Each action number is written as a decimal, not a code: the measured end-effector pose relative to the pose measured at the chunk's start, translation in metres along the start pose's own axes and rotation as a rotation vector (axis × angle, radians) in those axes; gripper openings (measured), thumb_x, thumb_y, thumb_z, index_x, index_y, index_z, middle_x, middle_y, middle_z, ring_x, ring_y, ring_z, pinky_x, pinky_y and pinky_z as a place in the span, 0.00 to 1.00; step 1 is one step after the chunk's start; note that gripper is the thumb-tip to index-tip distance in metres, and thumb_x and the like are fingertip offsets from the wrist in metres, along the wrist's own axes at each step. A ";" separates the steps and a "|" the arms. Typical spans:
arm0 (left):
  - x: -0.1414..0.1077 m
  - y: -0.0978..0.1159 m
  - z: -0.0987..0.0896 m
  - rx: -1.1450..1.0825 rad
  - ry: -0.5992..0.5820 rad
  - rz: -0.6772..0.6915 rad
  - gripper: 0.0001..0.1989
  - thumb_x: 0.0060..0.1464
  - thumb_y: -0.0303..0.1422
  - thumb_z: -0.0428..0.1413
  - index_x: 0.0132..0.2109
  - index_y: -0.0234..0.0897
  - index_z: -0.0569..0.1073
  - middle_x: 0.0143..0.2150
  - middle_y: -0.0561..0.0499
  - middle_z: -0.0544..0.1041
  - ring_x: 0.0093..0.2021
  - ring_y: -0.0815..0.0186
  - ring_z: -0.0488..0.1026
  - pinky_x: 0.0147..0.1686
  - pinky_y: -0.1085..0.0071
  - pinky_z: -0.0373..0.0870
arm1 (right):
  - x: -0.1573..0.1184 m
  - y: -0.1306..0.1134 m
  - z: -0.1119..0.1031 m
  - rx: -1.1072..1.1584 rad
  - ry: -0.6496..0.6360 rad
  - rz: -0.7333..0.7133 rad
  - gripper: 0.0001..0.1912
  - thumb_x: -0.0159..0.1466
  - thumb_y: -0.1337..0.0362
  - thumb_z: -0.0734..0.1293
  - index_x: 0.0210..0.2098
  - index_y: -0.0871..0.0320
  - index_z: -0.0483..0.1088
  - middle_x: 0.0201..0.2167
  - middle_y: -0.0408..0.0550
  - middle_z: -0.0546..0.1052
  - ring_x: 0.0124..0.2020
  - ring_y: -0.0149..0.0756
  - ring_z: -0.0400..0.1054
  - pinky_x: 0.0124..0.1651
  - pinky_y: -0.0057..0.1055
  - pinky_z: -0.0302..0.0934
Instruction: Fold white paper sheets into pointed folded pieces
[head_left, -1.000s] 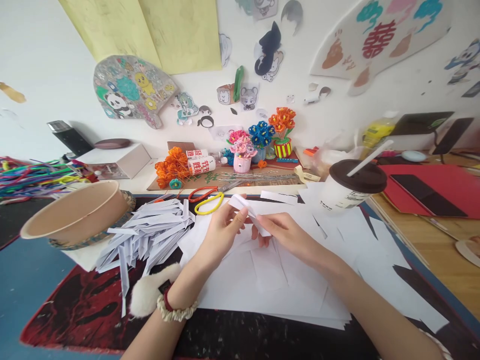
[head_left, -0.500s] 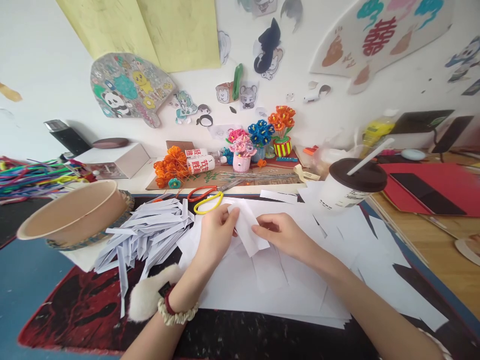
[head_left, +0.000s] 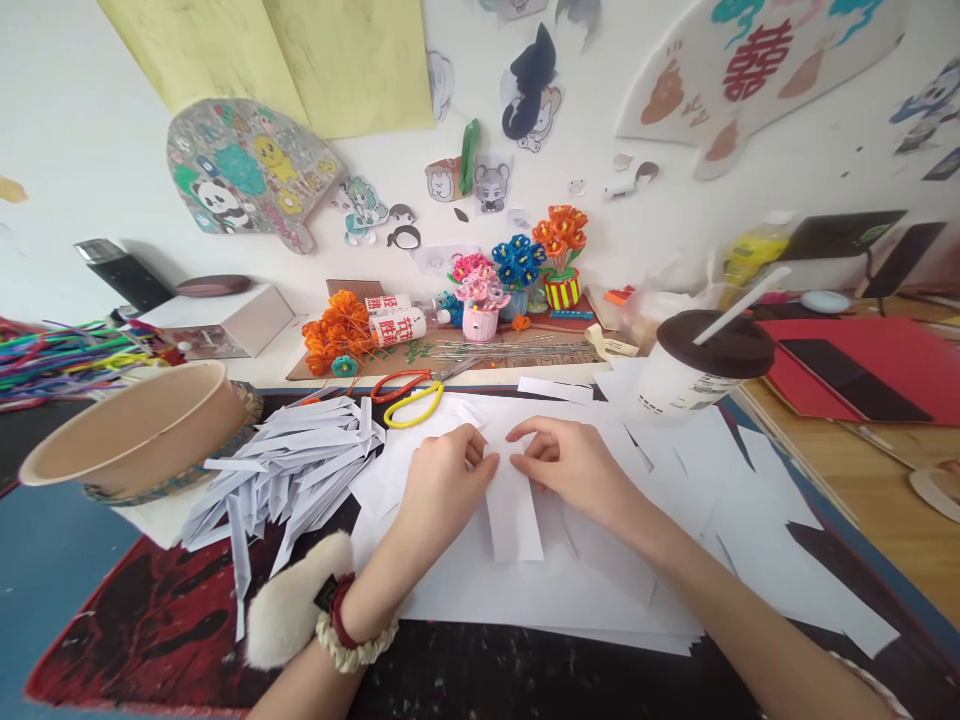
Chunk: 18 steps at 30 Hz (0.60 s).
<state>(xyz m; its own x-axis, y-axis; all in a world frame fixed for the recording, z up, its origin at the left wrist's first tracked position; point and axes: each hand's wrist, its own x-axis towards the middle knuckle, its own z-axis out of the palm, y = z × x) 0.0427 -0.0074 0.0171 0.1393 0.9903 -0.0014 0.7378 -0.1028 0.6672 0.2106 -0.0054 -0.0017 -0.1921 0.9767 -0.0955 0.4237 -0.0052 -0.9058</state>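
Observation:
A narrow white paper strip (head_left: 516,525) lies upright in front of me, over larger white sheets (head_left: 600,570). My left hand (head_left: 450,475) pinches its left edge between thumb and curled fingers. My right hand (head_left: 570,460) is by the strip's upper right side, thumb and index finger apart, with nothing visible between them. Left of my hands is a heap of folded white paper strips (head_left: 300,465). Scissors with one red and one yellow handle (head_left: 415,405) lie just beyond my left hand.
A beige bowl (head_left: 127,430) stands at the left, and a white cup with a brown lid and straw (head_left: 712,345) at the right. Behind are pink flowers in a pot (head_left: 480,320) and loose orange flowers (head_left: 337,330). A phone (head_left: 855,380) rests on a red folder (head_left: 922,350).
The paper strip has come down toward me and now points more straight at me. My left hand has shifted right and slightly nearer; my right hand's thumb and index finger have spread apart.

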 end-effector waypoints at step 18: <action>-0.015 -0.013 0.012 0.237 0.043 0.111 0.04 0.54 0.26 0.52 0.32 0.38 0.67 0.28 0.52 0.73 0.26 0.66 0.69 0.25 0.71 0.61 | -0.027 0.019 0.015 -0.640 0.076 -0.869 0.12 0.68 0.73 0.59 0.43 0.65 0.74 0.41 0.57 0.76 0.45 0.43 0.71 0.46 0.38 0.70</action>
<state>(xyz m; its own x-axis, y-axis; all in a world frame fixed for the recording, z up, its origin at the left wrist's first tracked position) 0.0395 -0.0217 -0.0004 0.2036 0.9743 0.0965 0.8546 -0.2249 0.4680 0.2104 -0.0353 -0.0229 -0.6038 0.6032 0.5212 0.5571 0.7869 -0.2653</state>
